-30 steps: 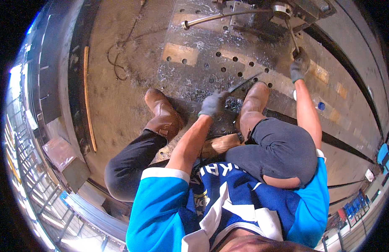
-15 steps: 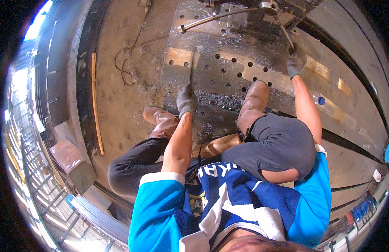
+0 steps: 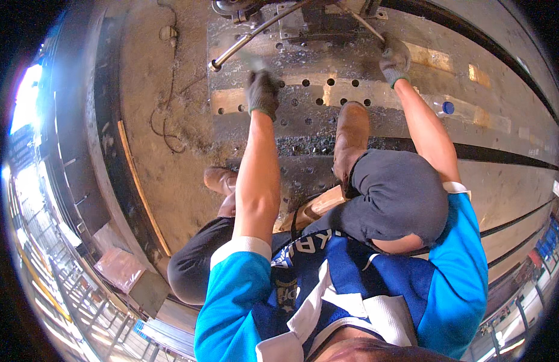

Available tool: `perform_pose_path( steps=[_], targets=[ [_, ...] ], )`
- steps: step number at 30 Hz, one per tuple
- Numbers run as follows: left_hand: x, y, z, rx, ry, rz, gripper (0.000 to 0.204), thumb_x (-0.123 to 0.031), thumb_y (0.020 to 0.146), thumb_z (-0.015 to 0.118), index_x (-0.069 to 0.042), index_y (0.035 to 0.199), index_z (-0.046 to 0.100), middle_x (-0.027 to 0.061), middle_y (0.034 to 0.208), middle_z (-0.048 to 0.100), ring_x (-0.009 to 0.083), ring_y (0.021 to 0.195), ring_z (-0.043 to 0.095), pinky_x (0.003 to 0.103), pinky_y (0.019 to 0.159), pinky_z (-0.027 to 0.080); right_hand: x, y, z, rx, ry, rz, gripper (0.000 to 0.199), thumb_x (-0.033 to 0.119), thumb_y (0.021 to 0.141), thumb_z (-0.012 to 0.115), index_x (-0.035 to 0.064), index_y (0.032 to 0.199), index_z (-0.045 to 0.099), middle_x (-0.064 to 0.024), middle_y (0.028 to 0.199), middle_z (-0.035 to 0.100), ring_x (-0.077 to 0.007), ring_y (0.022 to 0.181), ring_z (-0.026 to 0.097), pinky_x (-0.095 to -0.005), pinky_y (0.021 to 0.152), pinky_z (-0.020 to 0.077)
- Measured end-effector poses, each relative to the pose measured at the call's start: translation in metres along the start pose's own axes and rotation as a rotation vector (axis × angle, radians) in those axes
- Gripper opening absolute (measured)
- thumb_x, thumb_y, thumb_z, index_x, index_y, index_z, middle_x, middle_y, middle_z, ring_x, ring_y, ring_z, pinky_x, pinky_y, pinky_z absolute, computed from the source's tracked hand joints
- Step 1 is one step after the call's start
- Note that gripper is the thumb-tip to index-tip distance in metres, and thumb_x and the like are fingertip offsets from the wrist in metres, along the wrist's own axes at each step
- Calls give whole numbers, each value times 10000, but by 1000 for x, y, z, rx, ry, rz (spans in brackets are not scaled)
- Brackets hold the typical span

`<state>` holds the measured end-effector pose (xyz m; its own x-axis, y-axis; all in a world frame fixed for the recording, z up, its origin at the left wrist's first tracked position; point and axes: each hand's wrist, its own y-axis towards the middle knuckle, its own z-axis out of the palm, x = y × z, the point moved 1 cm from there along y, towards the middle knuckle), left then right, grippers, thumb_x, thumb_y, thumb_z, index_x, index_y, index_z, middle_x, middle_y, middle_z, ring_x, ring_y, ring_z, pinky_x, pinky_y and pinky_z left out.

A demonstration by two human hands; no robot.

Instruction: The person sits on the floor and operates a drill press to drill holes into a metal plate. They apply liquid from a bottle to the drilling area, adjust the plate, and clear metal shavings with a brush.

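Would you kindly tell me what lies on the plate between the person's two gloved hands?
In the head view, between the left hand and right hand lies steel plate with rows of drilled holes.

My left hand (image 3: 262,92) hovers over the drilled plate (image 3: 328,90), right hand (image 3: 395,59) farther right on a lever (image 3: 367,25), the machine (image 3: 309,15) ahead.

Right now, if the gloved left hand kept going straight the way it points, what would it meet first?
Probably the long shiny metal lever handle, whose rounded end sits just ahead of the left hand. Depth is unclear, so the hand might pass under it to the perforated steel plate.
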<state>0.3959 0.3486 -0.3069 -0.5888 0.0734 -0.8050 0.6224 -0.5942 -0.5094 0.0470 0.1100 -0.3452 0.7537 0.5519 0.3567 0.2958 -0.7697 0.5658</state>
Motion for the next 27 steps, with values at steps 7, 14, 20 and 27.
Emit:
perform_pose_path(
  steps=[7,14,20,27],
  targets=[
    [-21,0,41,193,285,37,217,-217,958,678,-26,1059,698,38,778,634,183,598,584,340,539,501,14,9,-15,74,14,108,350,152,932,575,121,1257,702,-184,1164,731,-394,1072,691,-456,914,549],
    [-25,-3,35,66,1282,380,327,-277,993,618,-57,1218,706,236,942,749,428,831,740,468,718,583,-51,-6,5,116,117,226,344,144,948,583,130,1271,698,-166,1197,729,-363,1093,697,-440,924,559],
    [-19,-44,29,-27,1342,258,311,-283,1001,541,-91,1187,699,271,1033,722,492,1002,687,575,841,552,-14,5,-15,201,-11,310,370,133,927,589,134,1281,696,-152,1233,725,-371,1121,682,-437,945,557],
    [10,-42,17,58,1481,522,287,-270,980,589,-117,1179,727,239,988,740,453,953,711,529,820,565,2,13,-32,71,245,82,414,220,890,634,94,1280,697,-166,1181,731,-383,1071,677,-435,932,547]
  ],
)
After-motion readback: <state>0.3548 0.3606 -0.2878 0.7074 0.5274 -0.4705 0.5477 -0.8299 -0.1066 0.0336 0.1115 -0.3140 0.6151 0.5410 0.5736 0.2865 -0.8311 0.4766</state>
